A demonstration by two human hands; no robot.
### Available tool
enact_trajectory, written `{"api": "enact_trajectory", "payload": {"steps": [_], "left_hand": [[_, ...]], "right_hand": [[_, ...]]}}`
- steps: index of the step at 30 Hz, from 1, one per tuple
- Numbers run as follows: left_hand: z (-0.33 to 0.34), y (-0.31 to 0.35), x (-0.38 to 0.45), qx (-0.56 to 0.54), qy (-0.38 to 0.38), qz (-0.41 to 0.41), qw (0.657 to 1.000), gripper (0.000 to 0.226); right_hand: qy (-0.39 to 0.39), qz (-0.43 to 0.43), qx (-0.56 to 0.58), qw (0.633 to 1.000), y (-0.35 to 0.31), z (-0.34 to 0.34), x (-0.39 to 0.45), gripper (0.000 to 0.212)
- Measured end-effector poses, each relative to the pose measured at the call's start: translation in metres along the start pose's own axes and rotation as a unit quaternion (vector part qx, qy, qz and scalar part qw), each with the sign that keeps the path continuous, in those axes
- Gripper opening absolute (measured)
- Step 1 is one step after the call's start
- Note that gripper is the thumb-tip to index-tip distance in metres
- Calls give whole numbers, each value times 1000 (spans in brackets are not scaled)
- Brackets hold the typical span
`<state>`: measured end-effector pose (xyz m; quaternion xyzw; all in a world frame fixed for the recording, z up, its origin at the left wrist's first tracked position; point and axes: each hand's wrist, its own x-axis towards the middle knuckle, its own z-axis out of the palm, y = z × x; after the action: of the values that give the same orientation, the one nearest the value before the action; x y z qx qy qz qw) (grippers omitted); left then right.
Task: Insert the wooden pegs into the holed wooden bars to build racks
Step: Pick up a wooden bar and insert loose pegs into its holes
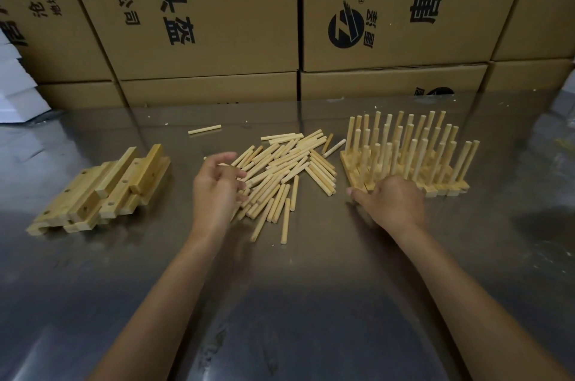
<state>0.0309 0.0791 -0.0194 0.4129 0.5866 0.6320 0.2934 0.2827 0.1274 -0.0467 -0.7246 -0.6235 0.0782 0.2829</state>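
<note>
Reaching over the near-left edge of the loose pegs (pixel 286 169), the left hand (pixel 217 184) has fingers loosely spread; whether it already holds one I cannot tell. Most pegs lie with long axes running away and to the right, directly beyond its fingertips. Right hand (pixel 392 200) rests on the near edge of the finished racks (pixel 404 156), fingers hidden. Empty bars (pixel 102 190) lie well left, nearer the left hand, on the table (pixel 311 303).

A shiny metal desk (pixel 280 303) carries stacked holed bars (pixel 102 190) at left, a loose peg pile (pixel 286 169) in the middle, and pegged racks (pixel 413 156) at right.
</note>
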Motion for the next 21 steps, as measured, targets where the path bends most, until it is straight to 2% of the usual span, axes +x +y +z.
{"api": "enact_trajectory", "payload": {"steps": [2, 4, 6, 8, 11, 16, 18, 21], "left_hand": [[-10, -3, 6, 132, 53, 66, 988, 27], [-26, -7, 15, 289, 101, 120, 944, 35], [-43, -11, 26, 410, 132, 130, 893, 51], [-59, -15, 34, 483, 145, 98, 858, 64], [-73, -23, 39, 528, 146, 55, 835, 74], [-81, -26, 42, 548, 183, 80, 813, 52], [-82, -24, 43, 546, 198, 86, 810, 45], [-82, -24, 44, 544, 192, 91, 812, 43]], "right_hand": [[0, -3, -17, 1000, -2, -3, -3, 62], [-7, -16, -23, 1000, -7, -4, -7, 63], [-18, -37, -31, 999, -12, -2, -12, 63], [-24, -62, -26, 997, -17, 1, -18, 62], [-30, -119, 35, 992, -25, 6, -27, 55], [-70, -262, 126, 954, -42, 12, -48, 18], [-95, -306, 132, 938, -46, 17, -54, 18], [-135, -335, 103, 927, -48, 23, -58, 30]]}}
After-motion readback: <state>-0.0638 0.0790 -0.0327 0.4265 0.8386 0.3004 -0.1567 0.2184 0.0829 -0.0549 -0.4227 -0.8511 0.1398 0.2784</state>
